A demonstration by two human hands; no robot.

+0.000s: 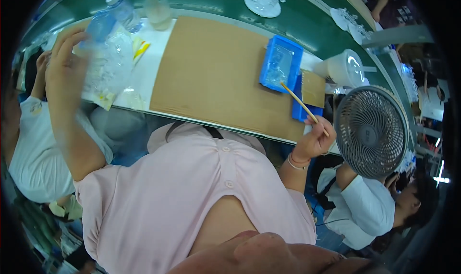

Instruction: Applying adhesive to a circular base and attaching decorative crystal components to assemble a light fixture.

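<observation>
My right hand (315,137) pinches a thin wooden stick (301,103), slanted away to the left. Its far tip meets the near edge of a blue tray (264,72) with small clear pieces (277,65) in it. Raised at the left, my left hand (67,58) is smeared by motion. Close by its fingers is a blurred light-blue see-through thing (98,28); whether the hand holds it I cannot tell. Beside that hand lies a clear plastic bag (110,58), its contents hard to make out.
A brown cardboard sheet (206,67) covers the table's middle. Two bottles, one clear (122,12) and one cloudy (157,10), stand at the back left. Right are a second blue tray (298,111), a brown square pad (313,89), a white tub (343,68) and a grey fan (372,132). People sit either side.
</observation>
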